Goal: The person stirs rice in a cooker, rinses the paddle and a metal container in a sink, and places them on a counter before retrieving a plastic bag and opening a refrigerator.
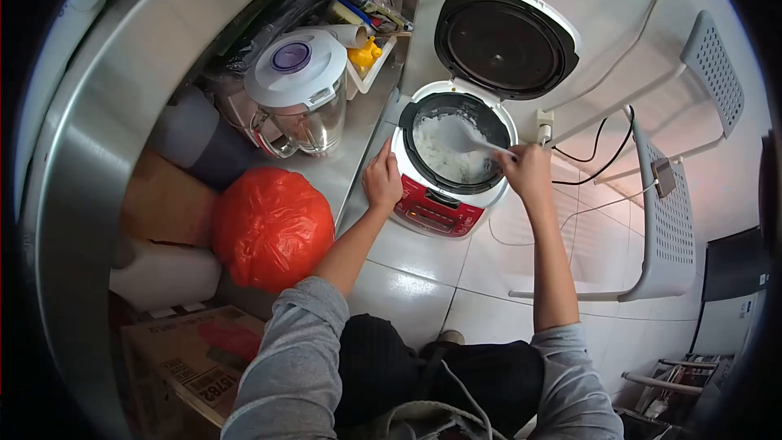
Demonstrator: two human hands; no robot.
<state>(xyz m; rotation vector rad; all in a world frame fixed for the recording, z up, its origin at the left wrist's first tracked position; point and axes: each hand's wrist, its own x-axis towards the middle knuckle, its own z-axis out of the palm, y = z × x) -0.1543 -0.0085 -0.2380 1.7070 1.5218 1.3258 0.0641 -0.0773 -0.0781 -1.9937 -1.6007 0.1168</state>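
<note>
A red and white rice cooker (444, 216) stands on the tiled floor with its lid (507, 42) raised. White rice (444, 151) lies in its dark inner pot. My right hand (528, 171), at the cooker's right rim, is closed round the handle of a pale rice paddle (463, 137). The paddle's blade is in the pot, touching the rice. My left hand (383, 177) grips the cooker's left side, its fingers against the white outer wall. Part of that hand's grip is hidden by its own back.
A blender (297, 81) with a white lid stands on the steel shelf (358, 138) to the left. Below it are a red plastic bag (273, 228) and a cardboard box (191, 354). A grey chair (664, 212) lies to the right, near a wall plug (544, 124) and cables.
</note>
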